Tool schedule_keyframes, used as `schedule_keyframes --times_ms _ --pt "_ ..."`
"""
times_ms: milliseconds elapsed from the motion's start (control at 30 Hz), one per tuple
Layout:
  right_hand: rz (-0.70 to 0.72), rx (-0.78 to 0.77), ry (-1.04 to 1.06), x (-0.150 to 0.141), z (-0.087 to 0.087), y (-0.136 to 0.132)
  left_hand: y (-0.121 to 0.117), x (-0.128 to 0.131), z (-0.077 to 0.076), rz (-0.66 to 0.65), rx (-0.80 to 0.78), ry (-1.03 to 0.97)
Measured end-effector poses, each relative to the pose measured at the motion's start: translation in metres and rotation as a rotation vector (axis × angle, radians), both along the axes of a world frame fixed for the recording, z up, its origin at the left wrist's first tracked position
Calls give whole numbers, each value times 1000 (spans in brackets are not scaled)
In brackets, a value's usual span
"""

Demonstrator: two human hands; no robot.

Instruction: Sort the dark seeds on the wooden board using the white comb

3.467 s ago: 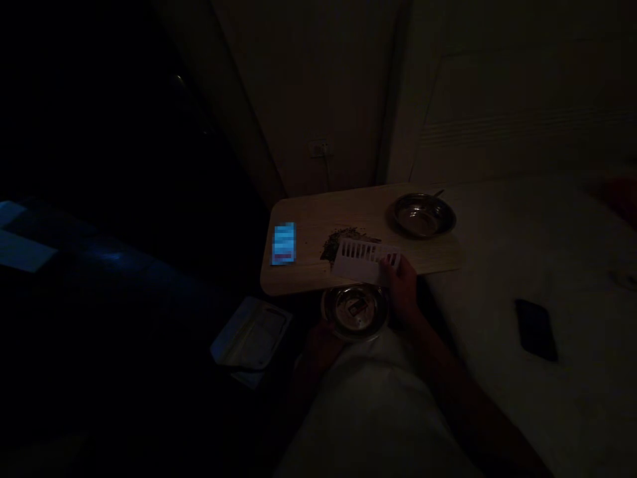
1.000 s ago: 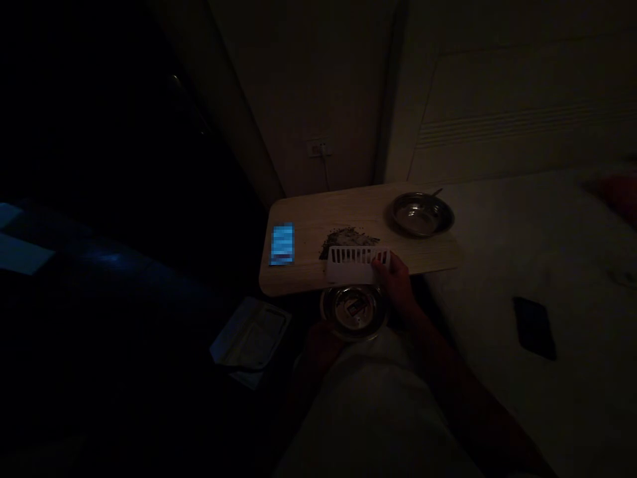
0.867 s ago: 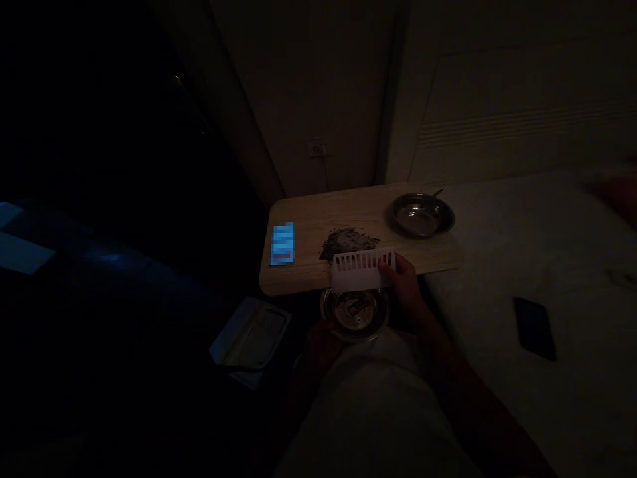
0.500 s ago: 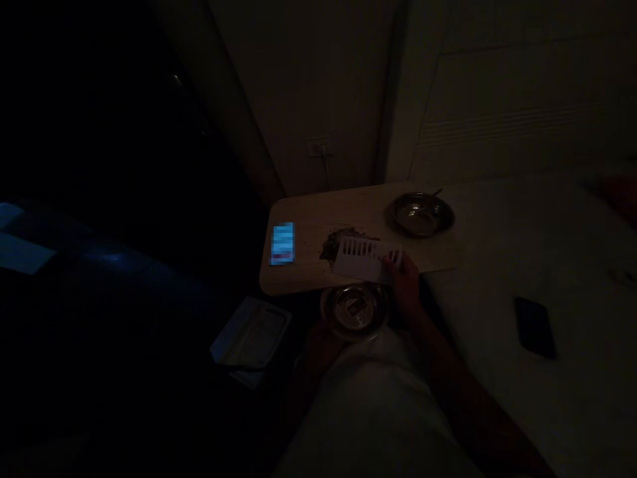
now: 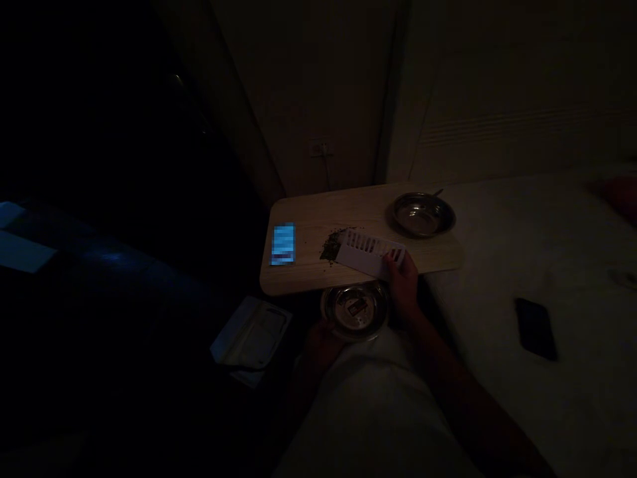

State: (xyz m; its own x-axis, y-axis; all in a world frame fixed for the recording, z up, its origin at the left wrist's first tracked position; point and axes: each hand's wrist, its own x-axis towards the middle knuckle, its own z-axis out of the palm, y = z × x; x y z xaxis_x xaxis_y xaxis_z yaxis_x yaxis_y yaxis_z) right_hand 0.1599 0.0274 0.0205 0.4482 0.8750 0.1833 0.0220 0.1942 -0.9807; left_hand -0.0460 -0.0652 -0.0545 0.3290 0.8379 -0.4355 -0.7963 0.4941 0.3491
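Note:
In the dim head view, my right hand (image 5: 403, 275) grips the right end of a flat white slotted plate (image 5: 365, 260), its slots along the far edge. The plate lies over part of a pile of small dark bits (image 5: 330, 247) on the wooden table (image 5: 308, 279). Below the table's near edge, my left hand (image 5: 323, 342) holds a round metal bowl (image 5: 354, 332) by its left side. Inside that bowl are a dark rectangular patch and some specks. The fingers of my left hand are mostly in shadow.
Another metal bowl (image 5: 423, 216), with a handle sticking out, stands at the table's right end. A lit phone-like screen (image 5: 283, 244) lies at the left. A dark phone (image 5: 535, 328) rests on the pale bed (image 5: 488, 292). A clear plastic container (image 5: 251, 338) is lower left.
The white plate has turned slightly and shifted a little right and away from me, with my right hand following. My left hand and its bowl stay nearly where they were.

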Motion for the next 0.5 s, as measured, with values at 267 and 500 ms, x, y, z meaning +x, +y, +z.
schedule_keyframes --times_ms 267,500 --pt "82 17 -74 -14 2 7 1 5 0 5 -29 30" --pt "99 35 -48 -15 -5 10 -1 9 9 66 32 8"
